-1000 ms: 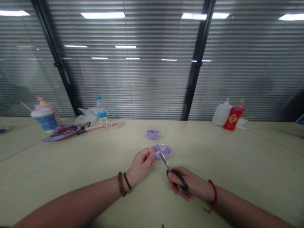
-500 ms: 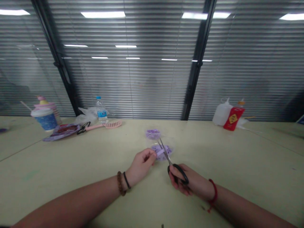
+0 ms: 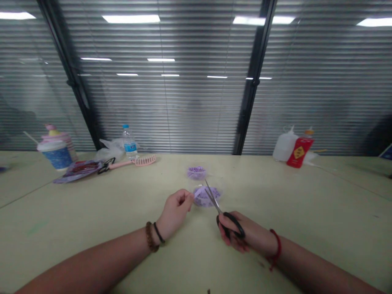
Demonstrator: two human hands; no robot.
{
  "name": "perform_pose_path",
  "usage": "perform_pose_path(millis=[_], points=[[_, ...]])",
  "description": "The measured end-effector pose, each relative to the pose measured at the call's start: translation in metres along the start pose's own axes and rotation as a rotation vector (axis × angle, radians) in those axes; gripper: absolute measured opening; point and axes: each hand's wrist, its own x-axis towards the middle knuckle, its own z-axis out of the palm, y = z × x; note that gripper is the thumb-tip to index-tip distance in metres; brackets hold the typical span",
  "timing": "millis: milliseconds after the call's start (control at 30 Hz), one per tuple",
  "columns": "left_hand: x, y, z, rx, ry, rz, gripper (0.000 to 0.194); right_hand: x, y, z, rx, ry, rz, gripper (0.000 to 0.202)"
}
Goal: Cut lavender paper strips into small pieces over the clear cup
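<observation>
Between the fingertips of my left hand is pinched a pale purple strip, which looks like paper or ribbon. It reaches over a clear bowl of small purple pieces. My right hand grips scissors by their black handles. The blades are slightly apart and point up and away over the right side of that bowl, apart from my left hand. Just behind stands a second, smaller clear bowl holding purple bits.
At the back left are a blue cup, a purple packet, a pink hairbrush and a water bottle. A red bottle and a white squeeze bottle stand at the back right of the pale table.
My left hand has drawn left, away from the scissors, with the strip's end in its fingers. The strip has left the space between the blades. My right hand has barely moved.
</observation>
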Motion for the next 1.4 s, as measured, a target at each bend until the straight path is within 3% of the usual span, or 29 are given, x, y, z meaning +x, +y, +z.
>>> perform_pose_path(millis=[167,567,1000,1167,1400], points=[[-0.002,0.0,0.003,-0.036,-0.015,-0.006,0.031,-0.004,-0.008,0.002,-0.08,-0.06,-0.009,0.058],[-0.004,-0.002,0.008,-0.067,-0.072,0.014,0.029,0.001,-0.002,0.002,-0.078,-0.047,0.012,0.055],[0.002,-0.003,0.001,-0.06,-0.039,0.031,0.026,0.004,0.004,-0.001,0.048,0.093,-0.033,0.054],[0.002,-0.003,0.002,-0.165,0.006,0.011,0.023,0.001,0.001,-0.001,-0.027,-0.021,0.003,0.06],[-0.003,-0.004,0.007,-0.161,-0.116,0.036,0.027,-0.001,-0.004,0.001,-0.077,-0.047,-0.006,0.056]])
